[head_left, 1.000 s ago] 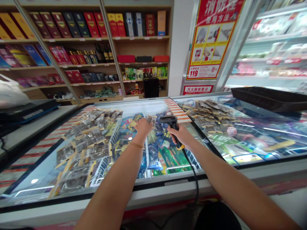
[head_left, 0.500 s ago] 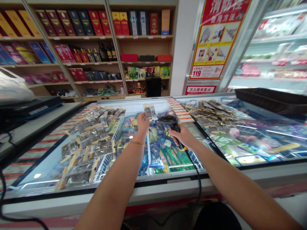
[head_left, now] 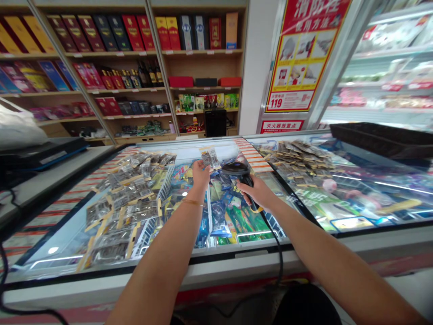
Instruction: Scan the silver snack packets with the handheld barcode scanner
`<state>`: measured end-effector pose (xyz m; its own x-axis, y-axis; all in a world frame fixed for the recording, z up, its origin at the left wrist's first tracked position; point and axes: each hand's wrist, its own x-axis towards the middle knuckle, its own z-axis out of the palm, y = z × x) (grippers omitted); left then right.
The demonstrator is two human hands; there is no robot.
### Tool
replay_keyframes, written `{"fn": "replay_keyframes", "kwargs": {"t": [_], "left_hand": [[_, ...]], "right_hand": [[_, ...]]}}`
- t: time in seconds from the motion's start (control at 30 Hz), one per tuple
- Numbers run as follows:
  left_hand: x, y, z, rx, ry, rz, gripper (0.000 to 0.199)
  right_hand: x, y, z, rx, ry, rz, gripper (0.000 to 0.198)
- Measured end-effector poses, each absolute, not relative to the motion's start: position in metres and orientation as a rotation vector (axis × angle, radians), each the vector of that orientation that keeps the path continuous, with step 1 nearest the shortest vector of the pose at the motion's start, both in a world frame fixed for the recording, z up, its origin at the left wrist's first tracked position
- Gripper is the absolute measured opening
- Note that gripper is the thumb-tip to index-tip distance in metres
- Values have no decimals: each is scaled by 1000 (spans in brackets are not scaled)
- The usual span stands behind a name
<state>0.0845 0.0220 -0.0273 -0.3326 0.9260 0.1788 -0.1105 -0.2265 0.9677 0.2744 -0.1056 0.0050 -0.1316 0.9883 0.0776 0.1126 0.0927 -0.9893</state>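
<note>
Packet (head_left: 211, 156) now shows more fully past left hand (head_left: 200, 175) (grip unclear), apparently presenting its face to barcode scanner (head_left: 236, 169) held in right hand (head_left: 258, 192).

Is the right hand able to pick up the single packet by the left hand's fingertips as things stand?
Probably not: the right hand is wrapped around the black scanner, whose head also sits between it and the packet. The left hand, close against the packet, looks better placed.
</note>
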Motion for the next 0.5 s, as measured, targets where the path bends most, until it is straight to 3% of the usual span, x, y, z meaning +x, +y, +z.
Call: {"fn": "replay_keyframes", "kwargs": {"t": [0.5], "left_hand": [[138,8,-12,1091,1330,1397,27]], "right_hand": [[315,-114,23,-1176,-1182,1119,28]]}}
